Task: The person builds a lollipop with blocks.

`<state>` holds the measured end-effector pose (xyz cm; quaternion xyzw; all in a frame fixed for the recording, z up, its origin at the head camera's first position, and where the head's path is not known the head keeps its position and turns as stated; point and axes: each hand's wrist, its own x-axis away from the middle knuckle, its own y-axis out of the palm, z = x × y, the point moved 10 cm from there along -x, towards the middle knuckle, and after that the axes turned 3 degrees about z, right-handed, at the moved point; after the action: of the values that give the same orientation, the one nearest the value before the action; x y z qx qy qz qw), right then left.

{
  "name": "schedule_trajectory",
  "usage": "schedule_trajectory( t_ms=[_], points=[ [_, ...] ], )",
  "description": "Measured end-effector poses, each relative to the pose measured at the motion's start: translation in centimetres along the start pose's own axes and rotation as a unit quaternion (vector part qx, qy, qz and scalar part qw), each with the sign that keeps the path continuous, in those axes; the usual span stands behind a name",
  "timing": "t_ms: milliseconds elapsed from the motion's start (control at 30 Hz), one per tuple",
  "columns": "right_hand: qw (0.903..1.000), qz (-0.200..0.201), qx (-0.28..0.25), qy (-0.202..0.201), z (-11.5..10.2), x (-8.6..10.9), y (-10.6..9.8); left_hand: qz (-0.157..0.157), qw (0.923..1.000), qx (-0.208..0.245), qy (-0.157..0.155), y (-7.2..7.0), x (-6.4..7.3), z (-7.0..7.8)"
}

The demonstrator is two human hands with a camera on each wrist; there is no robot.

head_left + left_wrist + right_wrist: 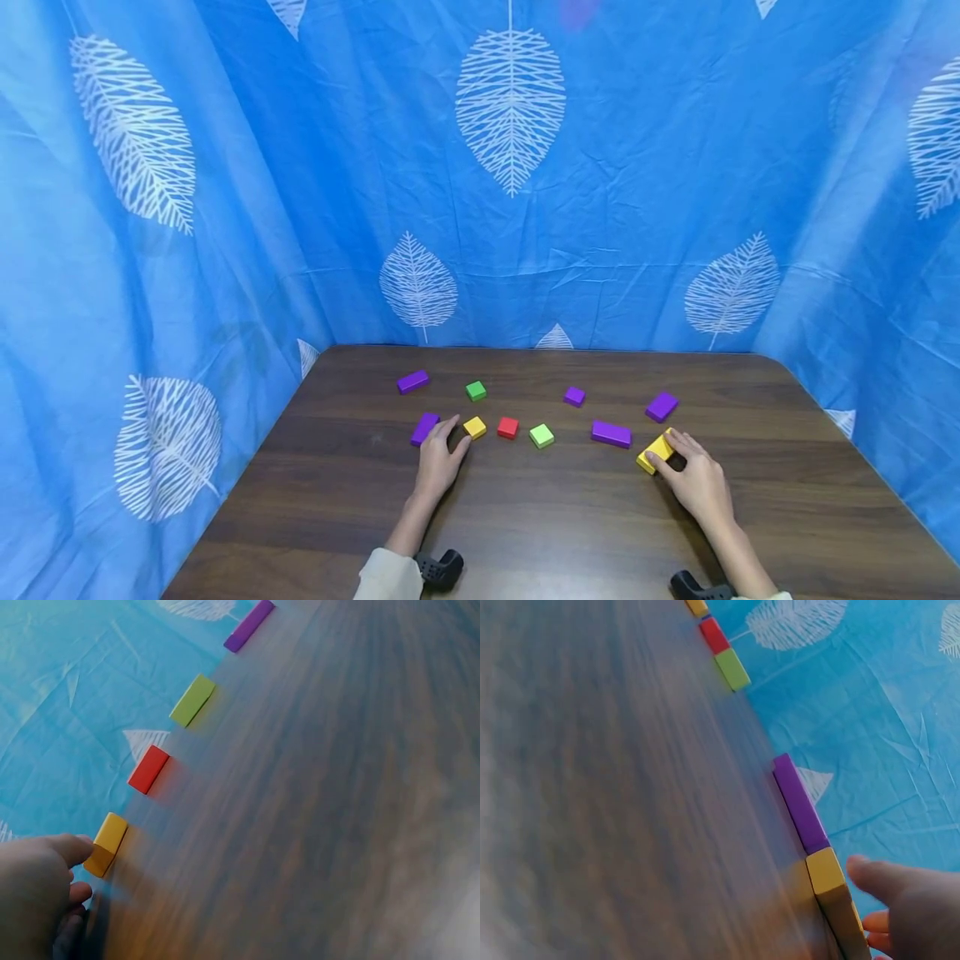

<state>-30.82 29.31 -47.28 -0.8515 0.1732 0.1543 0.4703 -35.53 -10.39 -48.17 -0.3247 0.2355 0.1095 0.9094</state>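
My right hand arches over a long yellow block at the right, with its fingertips at the far end. In the right wrist view, a small gap shows between the thumb and this block. My left hand is at the left, its fingers reaching forward between a purple block and a short yellow block. It partly covers the purple block. In the left wrist view, the thumb tip overlaps the short yellow block.
Right of the short yellow block lie a red block, a light green block and a long purple block. Farther back are a green block and several purple blocks. A blue curtain borders the brown table.
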Motion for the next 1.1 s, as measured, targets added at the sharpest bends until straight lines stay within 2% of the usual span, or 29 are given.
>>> schedule_trajectory(
  t_ms=[300, 467, 733, 1100],
  points=[
    [0.9999, -0.009, 0.007, -0.005, -0.3, 0.6, 0.3, 0.011, 0.9998, -0.009, 0.013, 0.1, 0.0, 0.1],
    [0.9998, -0.012, 0.001, -0.015, -1.2, 1.3, 0.7, 0.018, 0.9995, -0.008, 0.023, -0.1, 0.0, 0.2],
    [0.9975, 0.006, -0.023, -0.066, -4.2, 3.0, 1.4, 0.025, 0.9994, -0.014, 0.018, -0.1, 0.0, 0.2],
    [0.9925, -0.003, -0.059, -0.107, -8.2, 5.1, 3.2, 0.024, 0.9991, -0.033, -0.009, 0.1, -0.1, 0.0]
  ],
)
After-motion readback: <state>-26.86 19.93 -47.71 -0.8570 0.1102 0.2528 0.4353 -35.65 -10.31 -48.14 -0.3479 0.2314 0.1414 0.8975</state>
